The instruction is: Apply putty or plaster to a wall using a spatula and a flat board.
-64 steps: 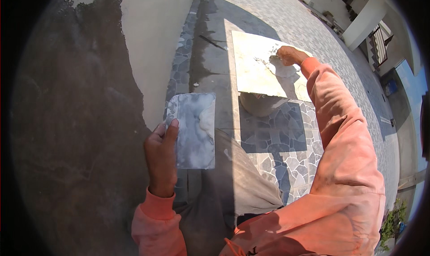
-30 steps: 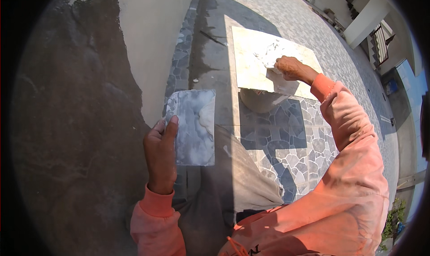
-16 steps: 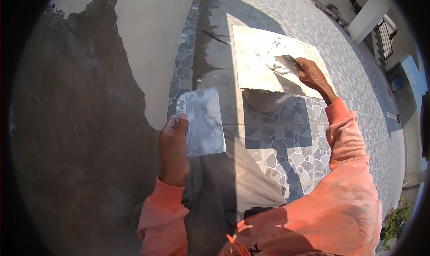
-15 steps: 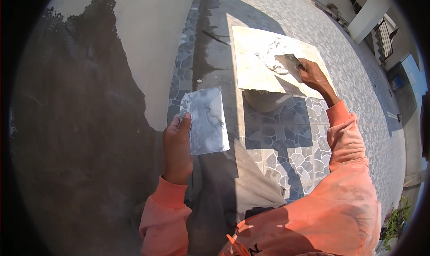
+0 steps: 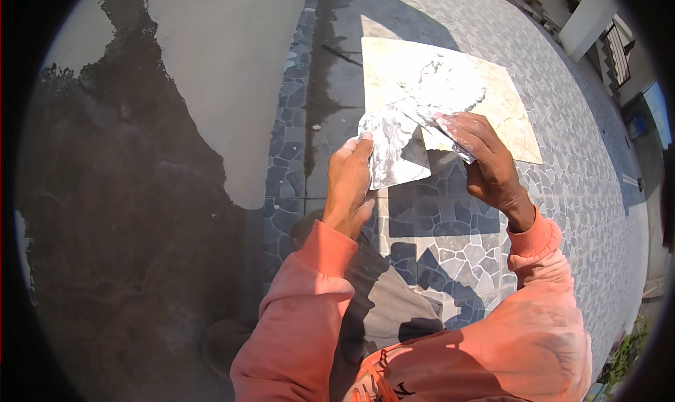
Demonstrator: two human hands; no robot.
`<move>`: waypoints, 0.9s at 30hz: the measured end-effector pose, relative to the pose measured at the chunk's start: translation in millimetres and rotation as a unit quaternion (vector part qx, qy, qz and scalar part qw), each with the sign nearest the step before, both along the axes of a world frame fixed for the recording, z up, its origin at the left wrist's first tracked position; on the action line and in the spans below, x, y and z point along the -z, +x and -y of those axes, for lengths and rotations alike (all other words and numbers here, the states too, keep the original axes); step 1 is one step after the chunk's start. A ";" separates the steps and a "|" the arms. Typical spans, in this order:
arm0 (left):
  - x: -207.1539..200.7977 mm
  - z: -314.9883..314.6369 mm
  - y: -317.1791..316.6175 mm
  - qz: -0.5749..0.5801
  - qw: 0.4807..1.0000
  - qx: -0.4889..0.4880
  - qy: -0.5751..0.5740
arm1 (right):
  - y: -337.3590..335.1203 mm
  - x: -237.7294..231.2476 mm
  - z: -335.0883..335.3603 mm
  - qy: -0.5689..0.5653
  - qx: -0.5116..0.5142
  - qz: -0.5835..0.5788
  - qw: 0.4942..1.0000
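My left hand [image 5: 347, 180] grips the edge of a flat rectangular plastering blade [image 5: 395, 164] smeared with white paste. Fingers of my right hand [image 5: 492, 164] are wrapped round a putty knife [image 5: 455, 146], which is tilted with its paste-covered edge close to the blade's face; whether they touch, I cannot tell. Both tools are over the near edge of a cream, marble-patterned board [image 5: 512, 113]. A mound of white paste [image 5: 451, 85] lies on the board, very bright in the sun.
At the left stands a wall with a dark grey rough patch [image 5: 133, 226] and a smooth pale coat [image 5: 218, 57]. Stone-patterned tiles [image 5: 569, 212] cover the floor. A thin dark strip [image 5: 342, 54] lies beside the board. A white pillar [image 5: 589, 22] rises at the far right.
My left hand has moved right and up with the blade, to the board's near edge. My right hand has drawn the putty knife back from the paste toward the blade.
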State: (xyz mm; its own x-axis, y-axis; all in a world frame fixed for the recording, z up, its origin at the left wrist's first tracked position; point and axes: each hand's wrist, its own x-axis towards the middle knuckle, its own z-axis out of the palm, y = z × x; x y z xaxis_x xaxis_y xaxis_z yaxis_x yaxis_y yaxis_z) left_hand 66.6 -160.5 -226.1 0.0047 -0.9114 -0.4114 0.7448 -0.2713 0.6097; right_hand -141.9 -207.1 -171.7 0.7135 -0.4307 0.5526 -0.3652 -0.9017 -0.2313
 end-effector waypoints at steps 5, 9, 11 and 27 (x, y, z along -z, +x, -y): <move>-13.5 1.2 4.7 0.008 0.999 -0.017 -0.031 | 1.3 19.8 -13.3 -0.055 -0.008 -0.031 0.998; -19.1 -3.7 3.1 0.044 0.998 -0.012 -0.031 | -20.1 33.2 -4.0 -0.086 0.006 -0.033 0.996; -20.1 -6.2 8.6 0.045 0.997 -0.036 -0.045 | -31.2 35.7 4.9 -0.091 0.024 -0.053 0.994; 20.0 -54.7 42.1 0.176 0.979 -0.077 -0.065 | -128.4 82.0 73.0 0.584 0.412 0.270 0.645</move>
State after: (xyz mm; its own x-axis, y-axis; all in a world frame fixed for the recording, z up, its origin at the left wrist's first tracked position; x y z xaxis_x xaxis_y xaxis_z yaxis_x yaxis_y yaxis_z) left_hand 108.7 -105.8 -246.0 0.2676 -0.9331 -0.2403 0.5076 -0.0755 0.8583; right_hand -270.3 -280.1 -253.7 -0.1850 -0.8884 -0.4201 -0.1912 0.4518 -0.8714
